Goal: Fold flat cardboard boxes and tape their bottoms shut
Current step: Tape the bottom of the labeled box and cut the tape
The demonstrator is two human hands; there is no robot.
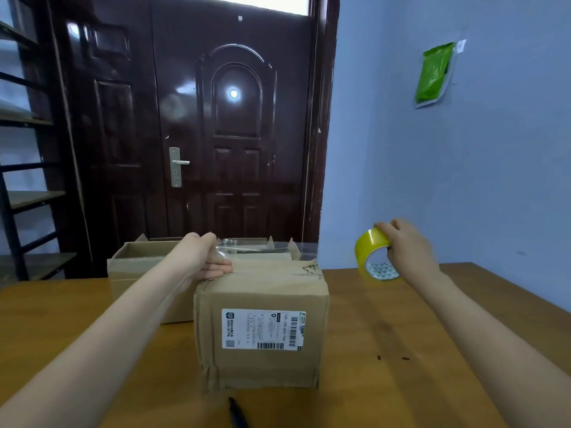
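Observation:
A folded cardboard box with a white shipping label on its near side stands on the wooden table. My left hand rests flat on the far left part of the box's top, with a strip of clear tape by its fingertips. My right hand holds a yellow tape roll in the air to the right of the box, above the table.
More cardboard boxes, open at the top, stand behind and left of the labelled box. A black pen lies at the table's near edge. A dark door, a metal shelf unit at left and a blue wall stand behind.

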